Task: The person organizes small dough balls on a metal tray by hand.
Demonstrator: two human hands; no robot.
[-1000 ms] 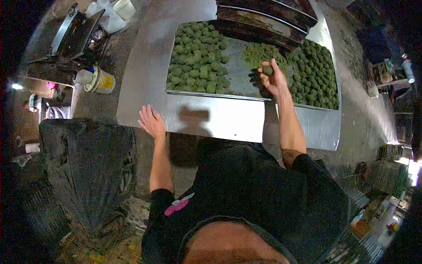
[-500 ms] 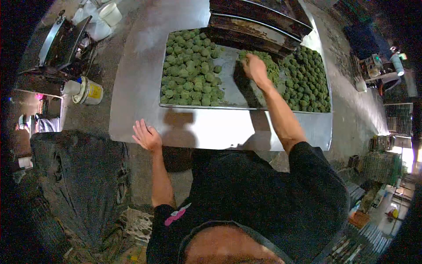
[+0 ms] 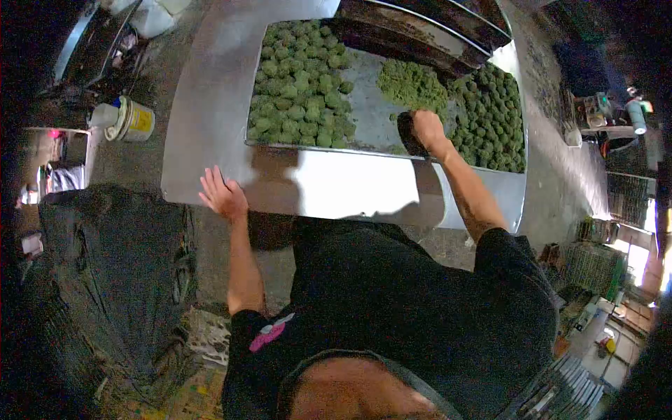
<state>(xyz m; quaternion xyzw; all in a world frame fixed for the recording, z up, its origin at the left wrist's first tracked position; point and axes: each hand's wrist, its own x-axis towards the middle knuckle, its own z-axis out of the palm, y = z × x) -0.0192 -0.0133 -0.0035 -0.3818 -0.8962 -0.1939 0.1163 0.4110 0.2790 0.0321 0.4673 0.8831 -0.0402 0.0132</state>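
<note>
My right hand (image 3: 428, 129) is closed in a fist over the tray's metal floor, just below a loose heap of green crumbly material (image 3: 411, 82). Whatever its fingers hold is hidden from this angle. A small green bit lies on the tray close to the fist. My left hand (image 3: 222, 195) rests open at the table's near left edge, fingers spread, with nothing in it. Rough green balls (image 3: 297, 87) fill the left part of the shallow metal tray (image 3: 360, 115). On its right side are darker green balls (image 3: 490, 119).
Dark, stained long boxes or trays (image 3: 420, 31) stand at the far side of the metal table (image 3: 203, 119). A white bucket with a yellow label (image 3: 136, 120) is to the left on the floor. Dark cloth (image 3: 115, 273) drapes something at lower left. Stacked crates (image 3: 595, 266) are at the right.
My right hand has drawn back from the green heap toward the tray's near edge and is now closed. My left hand stays open at the table edge. The view has shifted slightly.
</note>
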